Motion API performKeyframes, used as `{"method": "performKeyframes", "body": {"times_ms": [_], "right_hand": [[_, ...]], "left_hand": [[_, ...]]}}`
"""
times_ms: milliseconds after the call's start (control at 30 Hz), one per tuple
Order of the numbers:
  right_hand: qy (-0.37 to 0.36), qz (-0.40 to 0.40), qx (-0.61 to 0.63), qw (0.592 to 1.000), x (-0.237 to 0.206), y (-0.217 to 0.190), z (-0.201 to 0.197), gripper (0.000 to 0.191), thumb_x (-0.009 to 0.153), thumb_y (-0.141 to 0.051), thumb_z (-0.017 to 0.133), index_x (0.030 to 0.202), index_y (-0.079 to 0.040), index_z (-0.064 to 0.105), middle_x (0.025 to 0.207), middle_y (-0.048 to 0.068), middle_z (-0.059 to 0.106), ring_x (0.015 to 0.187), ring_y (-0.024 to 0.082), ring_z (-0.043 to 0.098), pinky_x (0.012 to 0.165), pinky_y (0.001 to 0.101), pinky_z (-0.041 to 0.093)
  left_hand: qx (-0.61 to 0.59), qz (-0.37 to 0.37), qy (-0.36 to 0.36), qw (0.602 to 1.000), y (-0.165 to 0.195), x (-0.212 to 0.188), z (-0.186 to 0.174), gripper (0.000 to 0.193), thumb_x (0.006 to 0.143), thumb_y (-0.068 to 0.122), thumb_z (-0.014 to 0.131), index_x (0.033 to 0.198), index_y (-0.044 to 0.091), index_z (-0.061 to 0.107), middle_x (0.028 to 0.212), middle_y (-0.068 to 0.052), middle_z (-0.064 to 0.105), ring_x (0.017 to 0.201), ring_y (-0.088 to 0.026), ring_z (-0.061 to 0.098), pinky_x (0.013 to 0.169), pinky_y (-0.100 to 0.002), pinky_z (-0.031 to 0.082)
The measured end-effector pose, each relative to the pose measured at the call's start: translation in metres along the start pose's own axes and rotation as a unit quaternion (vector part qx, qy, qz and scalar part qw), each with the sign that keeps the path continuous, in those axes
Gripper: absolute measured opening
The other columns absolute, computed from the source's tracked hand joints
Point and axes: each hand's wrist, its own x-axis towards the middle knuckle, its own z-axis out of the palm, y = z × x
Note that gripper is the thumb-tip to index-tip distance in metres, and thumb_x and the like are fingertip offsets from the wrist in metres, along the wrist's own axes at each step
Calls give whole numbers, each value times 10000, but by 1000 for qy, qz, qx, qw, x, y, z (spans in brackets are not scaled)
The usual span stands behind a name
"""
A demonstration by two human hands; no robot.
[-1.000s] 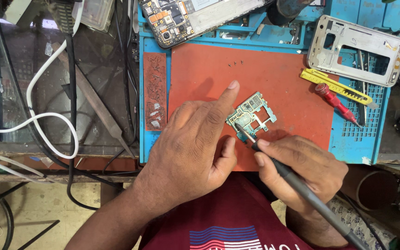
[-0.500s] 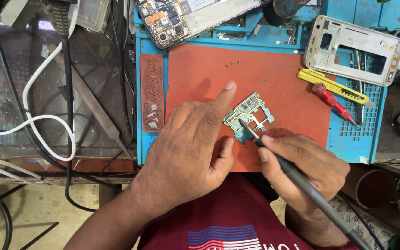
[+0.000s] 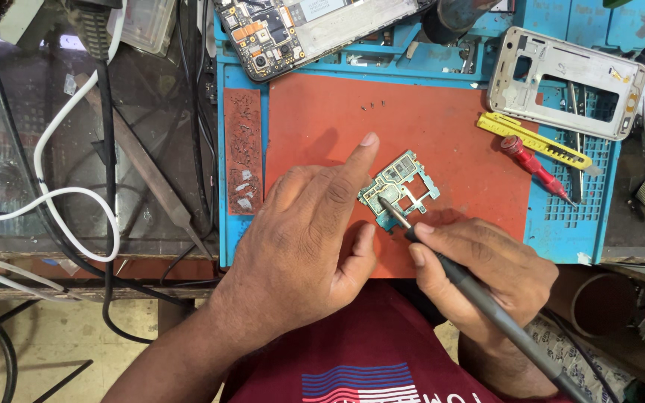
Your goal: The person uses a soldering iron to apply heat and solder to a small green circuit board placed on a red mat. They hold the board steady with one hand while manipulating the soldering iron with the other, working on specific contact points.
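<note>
Over the last second the small green phone circuit board (image 3: 401, 186) got nudged a bit nearer and left on the orange rubber mat (image 3: 442, 127), and the tip of the black soldering iron (image 3: 479, 295) has settled onto its near-left corner, so I reckon the work on that spot is underway. Left hand (image 3: 307, 239) lies flat, forefinger pinning the board; right hand (image 3: 479, 269) is wrapped round the iron. To the right lie a yellow utility knife (image 3: 535, 140) and red screwdriver (image 3: 535, 168), and three tiny loose screws (image 3: 372, 105) further back. Nothing really blocks the way.
</note>
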Motion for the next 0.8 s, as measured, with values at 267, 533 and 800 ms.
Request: {"method": "performKeyframes", "body": {"times_ms": [267, 533, 800], "right_hand": [[13, 11, -2, 1000, -1, 0, 1, 222, 902, -34, 806, 1087, 56, 723, 934, 172, 745, 843, 236, 784, 779, 296, 633], [15, 17, -15, 1000, -2, 2, 0, 227, 884, -42, 817, 1075, 48, 732, 921, 173, 750, 815, 222, 777, 709, 267, 611], [12, 18, -14, 1000, -1, -1, 0, 228, 878, -28, 811, 1076, 50, 728, 932, 176, 745, 844, 239, 782, 765, 291, 622]], "left_hand": [[-2, 0, 2, 1000, 1, 1, -2, 820, 884, 102, 744, 1576, -30, 323, 1183, -159, 643, 1130, -325, 618, 1009, -451, 522], [-3, -5, -4, 1000, 1, 2, -3, 819, 879, 102, 742, 1572, -39, 330, 1172, -164, 642, 1121, -330, 618, 1003, -455, 522], [-2, 0, 0, 1000, 0, 2, -1, 824, 884, 104, 743, 1578, -33, 318, 1180, -165, 642, 1127, -325, 620, 1007, -449, 525]]}}
